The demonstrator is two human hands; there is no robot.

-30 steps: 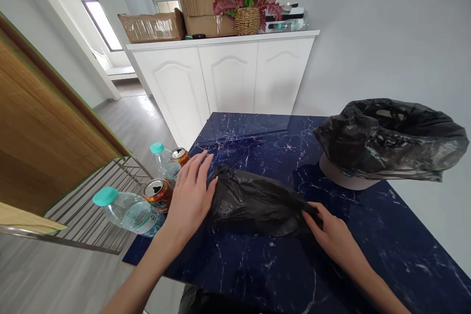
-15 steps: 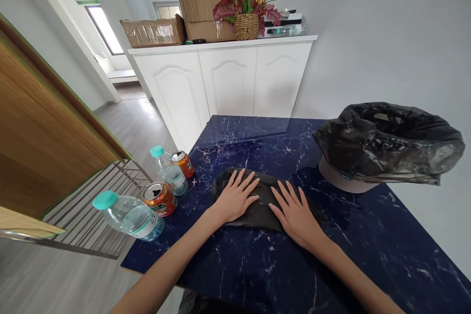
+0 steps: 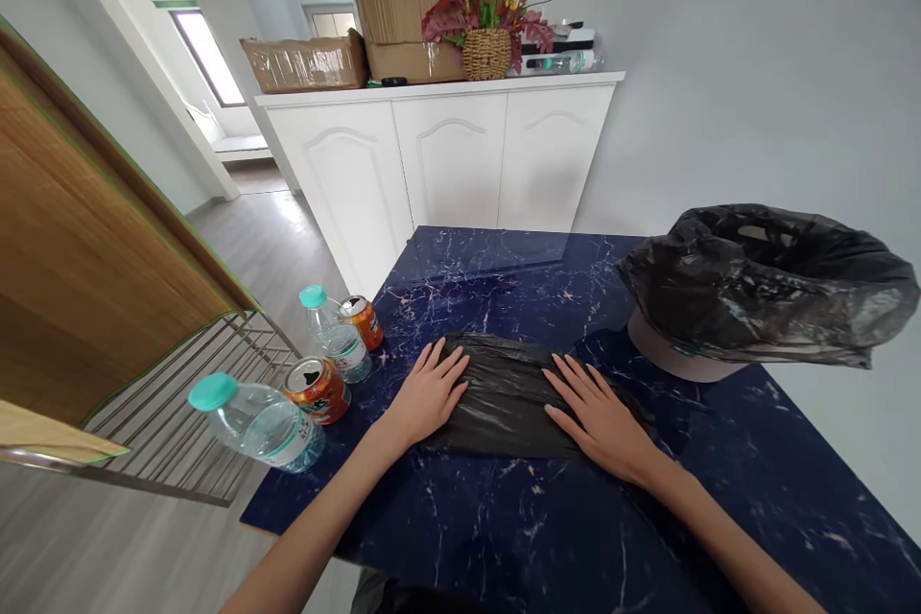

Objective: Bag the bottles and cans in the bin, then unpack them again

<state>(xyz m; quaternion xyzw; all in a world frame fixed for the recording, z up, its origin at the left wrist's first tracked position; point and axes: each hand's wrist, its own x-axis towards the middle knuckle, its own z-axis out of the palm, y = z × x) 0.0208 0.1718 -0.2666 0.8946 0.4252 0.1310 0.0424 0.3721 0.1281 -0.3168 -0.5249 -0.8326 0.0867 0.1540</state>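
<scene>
A: Position of the black plastic bag (image 3: 507, 408)?
B: Flattened on the tabletop (image 3: 518, 537).
A: State of left hand (image 3: 426, 395) and right hand (image 3: 601, 422)?
B: Palms down, fingers extended, resting on the bag; neither grasps anything.

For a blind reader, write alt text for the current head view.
Left hand and right hand rest palms down on a black bag on a blue table. Two bottles and two cans stand left; a bag-lined bin, right.
</scene>
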